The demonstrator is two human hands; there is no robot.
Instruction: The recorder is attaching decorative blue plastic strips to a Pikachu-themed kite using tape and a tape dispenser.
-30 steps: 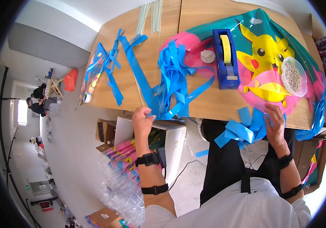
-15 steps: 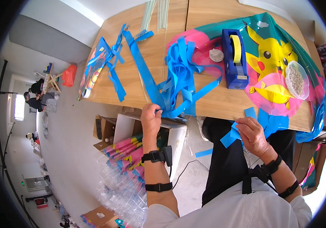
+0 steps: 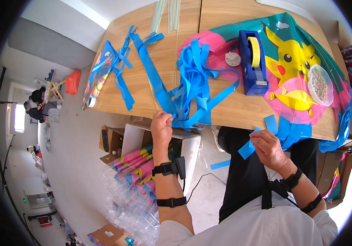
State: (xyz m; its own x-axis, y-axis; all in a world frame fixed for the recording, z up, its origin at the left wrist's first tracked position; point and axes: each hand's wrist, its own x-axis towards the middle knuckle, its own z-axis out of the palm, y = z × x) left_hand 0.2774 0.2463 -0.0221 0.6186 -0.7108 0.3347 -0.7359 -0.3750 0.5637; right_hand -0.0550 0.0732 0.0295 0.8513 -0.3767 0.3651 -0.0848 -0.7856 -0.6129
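At the table's front edge my left hand point(image 3: 161, 130) is closed, thumb and fingers pinching the lower end of a long blue plastic strip point(image 3: 151, 67). That strip runs up the table beside a tangled heap of blue strips point(image 3: 194, 82). My right hand point(image 3: 269, 148) is over my lap, fingers pinched on a short blue strip point(image 3: 246, 151) whose free end sticks out to the left. Just beyond it, more blue tails point(image 3: 292, 130) hang over the edge from a printed plastic sheet point(image 3: 284, 53) with a yellow cartoon figure.
A blue tape dispenser point(image 3: 254, 65) and a round tub of small pale pieces point(image 3: 320, 85) stand on the sheet. Thin rods point(image 3: 174, 16) lie at the back. A folded printed piece point(image 3: 100, 74) is at left. Below, an open carton point(image 3: 188, 151) holds wrapped colourful bundles point(image 3: 141, 164).
My right hand has shifted slightly left, and the short blue strips around its fingers sit differently. My left hand has turned a little, still at the strip's end.
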